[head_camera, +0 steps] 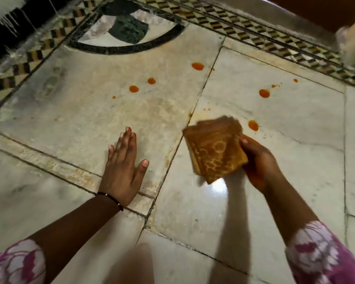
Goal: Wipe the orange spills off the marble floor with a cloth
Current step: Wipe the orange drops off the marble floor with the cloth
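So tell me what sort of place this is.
Probably an indoor room of a house or hall: white marble floor slabs, an inlaid patterned border and a dark curved inlay. Which room, I cannot tell.

I see a polished marble floor [254,201], pale and veined, glossy enough to throw back a bright glare, duller and scuffed on the left slabs. The orange spills [197,66] look wet and shiny. The folded cloth [213,150] is matt brown woven fabric with a ring pattern. A mosaic border [254,27] of small inlaid stone pieces runs along the far edge.
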`<state>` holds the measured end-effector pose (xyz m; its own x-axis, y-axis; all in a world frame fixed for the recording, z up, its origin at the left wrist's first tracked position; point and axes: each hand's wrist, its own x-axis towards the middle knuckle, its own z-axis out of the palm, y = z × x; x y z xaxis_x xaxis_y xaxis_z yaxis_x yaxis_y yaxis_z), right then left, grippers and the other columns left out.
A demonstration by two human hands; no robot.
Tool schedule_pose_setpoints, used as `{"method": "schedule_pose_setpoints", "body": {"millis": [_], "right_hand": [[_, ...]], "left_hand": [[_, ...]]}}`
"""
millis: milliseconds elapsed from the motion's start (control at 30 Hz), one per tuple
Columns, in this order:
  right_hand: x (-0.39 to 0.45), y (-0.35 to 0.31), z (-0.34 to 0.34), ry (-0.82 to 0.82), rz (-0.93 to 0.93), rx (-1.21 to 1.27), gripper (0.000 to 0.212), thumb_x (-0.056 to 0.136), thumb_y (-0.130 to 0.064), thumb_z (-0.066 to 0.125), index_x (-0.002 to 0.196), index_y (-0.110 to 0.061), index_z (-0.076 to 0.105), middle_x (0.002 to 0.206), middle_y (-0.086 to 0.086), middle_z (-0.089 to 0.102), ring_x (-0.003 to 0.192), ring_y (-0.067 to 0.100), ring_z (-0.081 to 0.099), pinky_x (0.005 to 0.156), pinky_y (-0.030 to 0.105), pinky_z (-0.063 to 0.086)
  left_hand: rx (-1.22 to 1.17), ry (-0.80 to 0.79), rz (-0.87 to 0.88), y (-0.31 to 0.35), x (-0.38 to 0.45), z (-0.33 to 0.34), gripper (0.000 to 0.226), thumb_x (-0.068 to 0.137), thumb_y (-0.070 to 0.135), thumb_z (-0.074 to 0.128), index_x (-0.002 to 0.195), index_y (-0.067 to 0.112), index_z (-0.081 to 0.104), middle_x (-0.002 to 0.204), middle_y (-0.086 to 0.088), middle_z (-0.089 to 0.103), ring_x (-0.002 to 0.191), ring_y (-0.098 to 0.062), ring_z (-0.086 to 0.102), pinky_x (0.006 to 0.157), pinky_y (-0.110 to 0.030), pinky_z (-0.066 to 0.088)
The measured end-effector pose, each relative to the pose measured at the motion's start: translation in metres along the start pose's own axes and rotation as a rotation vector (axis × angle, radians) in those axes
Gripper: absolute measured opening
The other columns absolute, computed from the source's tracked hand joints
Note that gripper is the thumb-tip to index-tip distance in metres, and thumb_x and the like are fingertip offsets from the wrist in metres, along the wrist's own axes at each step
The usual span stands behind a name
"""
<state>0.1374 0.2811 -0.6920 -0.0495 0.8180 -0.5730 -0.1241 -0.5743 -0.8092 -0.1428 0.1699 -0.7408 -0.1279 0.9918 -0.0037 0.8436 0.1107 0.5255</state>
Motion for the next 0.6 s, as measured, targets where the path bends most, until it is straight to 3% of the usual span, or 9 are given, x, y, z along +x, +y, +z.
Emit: {"method": "schedule_pose_setpoints", "body": {"millis": [100,167,267,333,400,467,533,600], "right_hand": [[0.0,-0.003,-0.061,0.488,-0.146,-0.307,0.03,0.092,-0.007,0.049,0.119,-0.007,0.063,0.11,0.011,0.069,0.09,0.023,0.068,0.078,0.028,0.05],[0.007,-0.008,-0.066,0.62,-0.283,-0.47,0.031,0.089,-0.015,0.049,0.115,-0.013,0.066,0.114,0.01,0.069,0.104,0.026,0.065,0.092,0.035,0.049],[0.019,0.0,-0.013,0.409,-0.361,-0.89,0.046,0.09,-0.038,0.044,0.131,-0.023,0.057,0.135,0.008,0.057,0.126,0.026,0.049,0.108,0.036,0.036],[0.026,0.024,0.028,0.219,-0.386,-1.346,0.066,0.086,-0.055,0.03,0.147,-0.029,0.032,0.157,0.012,0.023,0.144,0.031,0.017,0.117,0.042,0.011],[0.022,0.05,0.046,0.148,-0.436,-1.585,0.069,0.088,-0.063,0.022,0.151,-0.037,0.009,0.161,0.01,-0.007,0.146,0.032,-0.014,0.115,0.049,-0.01],[0.005,0.067,0.035,0.082,-0.519,-1.604,0.067,0.09,-0.065,0.022,0.15,-0.042,0.005,0.161,0.004,-0.011,0.144,0.027,-0.023,0.116,0.05,-0.011],[-0.017,0.081,0.003,0.048,-0.567,-1.601,0.064,0.089,-0.067,0.021,0.148,-0.047,0.008,0.161,-0.002,-0.007,0.146,0.023,-0.017,0.117,0.049,-0.004],[-0.035,0.087,-0.039,0.146,-0.501,-1.607,0.063,0.087,-0.068,0.022,0.146,-0.05,0.012,0.161,-0.004,0.0,0.148,0.023,-0.008,0.116,0.05,0.006]], "left_hand": [[0.029,-0.052,0.074,0.007,0.014,0.006,0.074,0.09,0.056,0.015,0.148,0.013,0.0,0.156,0.001,-0.008,0.142,-0.007,-0.011,0.116,-0.035,-0.007],[0.065,-0.099,0.14,0.014,0.026,0.011,0.074,0.09,0.054,0.017,0.149,0.013,0.002,0.156,0.0,-0.008,0.143,-0.01,-0.009,0.116,-0.037,-0.006],[0.133,-0.142,0.189,0.024,0.047,0.022,0.074,0.089,0.054,0.016,0.148,0.013,0.002,0.155,0.0,-0.008,0.143,-0.015,-0.005,0.115,-0.038,-0.005],[0.161,-0.167,0.2,0.029,0.061,0.03,0.076,0.086,0.056,0.012,0.148,0.013,0.002,0.153,0.001,-0.01,0.143,-0.016,-0.004,0.114,-0.038,-0.006],[0.198,-0.18,0.215,0.031,0.073,0.036,0.078,0.085,0.058,0.01,0.148,0.012,0.002,0.154,0.0,-0.01,0.144,-0.017,-0.004,0.114,-0.039,-0.005],[0.247,-0.202,0.252,0.031,0.085,0.04,0.079,0.085,0.059,0.01,0.148,0.012,0.003,0.155,-0.002,-0.008,0.144,-0.019,-0.003,0.115,-0.042,-0.003],[0.298,-0.214,0.27,0.027,0.097,0.043,0.083,0.084,0.064,0.011,0.148,0.011,0.004,0.156,-0.004,-0.005,0.144,-0.021,0.0,0.116,-0.044,-0.001],[0.346,-0.215,0.241,0.021,0.107,0.046,0.091,0.081,0.072,0.013,0.148,0.011,0.004,0.157,-0.005,-0.003,0.145,-0.021,0.002,0.116,-0.046,-0.001]]}}
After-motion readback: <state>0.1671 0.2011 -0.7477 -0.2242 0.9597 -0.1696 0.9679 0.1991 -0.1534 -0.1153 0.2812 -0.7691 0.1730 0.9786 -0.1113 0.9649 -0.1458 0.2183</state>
